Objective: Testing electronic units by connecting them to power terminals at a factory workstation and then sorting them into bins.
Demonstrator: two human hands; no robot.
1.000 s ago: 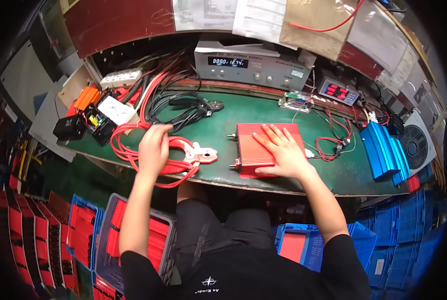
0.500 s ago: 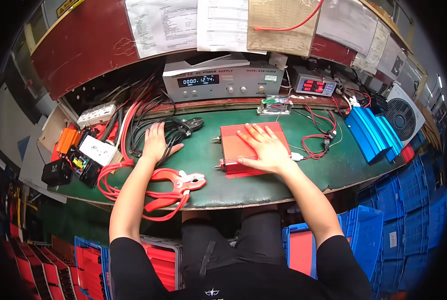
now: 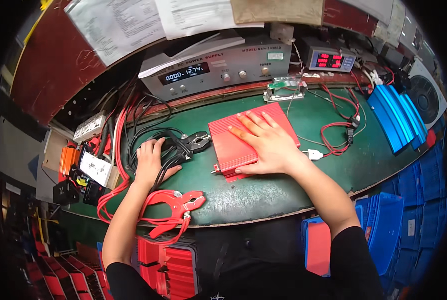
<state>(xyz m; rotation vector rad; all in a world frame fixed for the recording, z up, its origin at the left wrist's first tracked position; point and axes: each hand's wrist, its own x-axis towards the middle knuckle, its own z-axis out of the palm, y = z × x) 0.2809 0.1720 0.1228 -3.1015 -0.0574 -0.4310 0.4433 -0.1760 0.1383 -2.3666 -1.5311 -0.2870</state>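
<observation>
My right hand (image 3: 267, 144) lies flat with spread fingers on a red ribbed metal box (image 3: 218, 137), which has a terminal on its left side. My left hand (image 3: 151, 162) rests on a bundle of black cables (image 3: 142, 131), its fingers slightly bent and its thumb held apart. Beside it, a black clamp (image 3: 199, 142) lies with its jaws close against the box's left side; whether they touch the box is unclear. Nearer the front edge is a red clamp (image 3: 181, 204) on red cables, just right of my left forearm. A white plug (image 3: 313, 154) lies at the box's right side.
A grey power supply (image 3: 213, 70) and a small meter (image 3: 332, 60) with red digits stand behind. Blue finned housings (image 3: 393, 120) are at the right. A power strip (image 3: 89, 127) and open electronics sit left. Blue crates (image 3: 383, 225) stack below the table edge.
The view has tilted and come closer to the bench. The black clamp has shifted right, toward the red box. My left fingers are more bent; my right hand stays on the box.
</observation>
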